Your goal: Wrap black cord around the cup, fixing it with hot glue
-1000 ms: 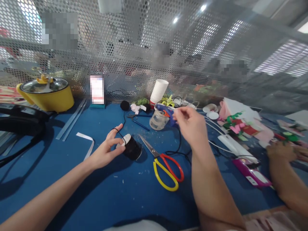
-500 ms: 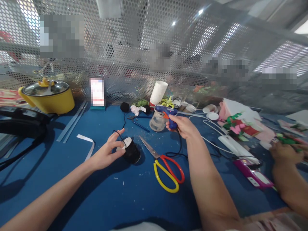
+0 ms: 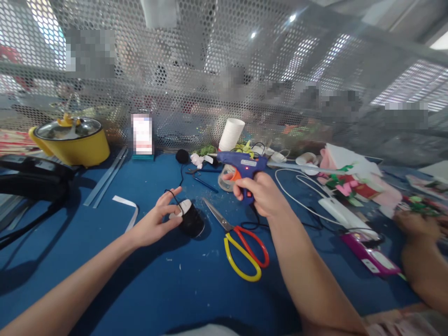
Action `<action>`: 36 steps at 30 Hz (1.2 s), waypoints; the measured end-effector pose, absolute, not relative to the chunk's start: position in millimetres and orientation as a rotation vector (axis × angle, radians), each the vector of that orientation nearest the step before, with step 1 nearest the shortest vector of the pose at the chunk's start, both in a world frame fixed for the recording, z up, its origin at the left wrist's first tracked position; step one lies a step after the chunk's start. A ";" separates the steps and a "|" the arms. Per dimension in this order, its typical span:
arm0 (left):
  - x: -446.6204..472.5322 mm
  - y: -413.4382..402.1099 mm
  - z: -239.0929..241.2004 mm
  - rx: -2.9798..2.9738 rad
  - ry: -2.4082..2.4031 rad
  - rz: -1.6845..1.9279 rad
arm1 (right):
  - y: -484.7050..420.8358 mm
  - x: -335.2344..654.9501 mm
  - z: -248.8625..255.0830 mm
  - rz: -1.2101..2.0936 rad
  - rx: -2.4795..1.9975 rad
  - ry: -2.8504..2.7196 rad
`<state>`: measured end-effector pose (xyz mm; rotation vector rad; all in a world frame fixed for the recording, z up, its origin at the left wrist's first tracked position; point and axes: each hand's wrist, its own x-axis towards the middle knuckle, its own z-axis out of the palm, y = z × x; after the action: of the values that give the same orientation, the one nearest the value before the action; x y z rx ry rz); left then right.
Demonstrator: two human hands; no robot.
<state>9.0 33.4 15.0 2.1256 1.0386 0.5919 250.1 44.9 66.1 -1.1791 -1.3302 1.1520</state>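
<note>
Black-wrapped cup (image 3: 192, 222), its white end pinched by thumb and forefinger of the left hand (image 3: 153, 224); probably light, easily dented, best held near the rim. Fingers of the right hand (image 3: 265, 193) wrap a glue gun (image 3: 241, 161).

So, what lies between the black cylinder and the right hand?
In the head view, the scissors lie on the table between the black cylinder and the right hand, which holds the glue gun.
</note>
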 end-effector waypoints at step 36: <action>10.4 36.0 12.7 1.976 1.072 0.643 | -10.7 220.8 45.5 0.698 -1.589 -1.989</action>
<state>10.4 36.0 12.7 1.9763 1.0719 0.6430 220.8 -10.7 45.5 -1.5892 -1.9890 0.6976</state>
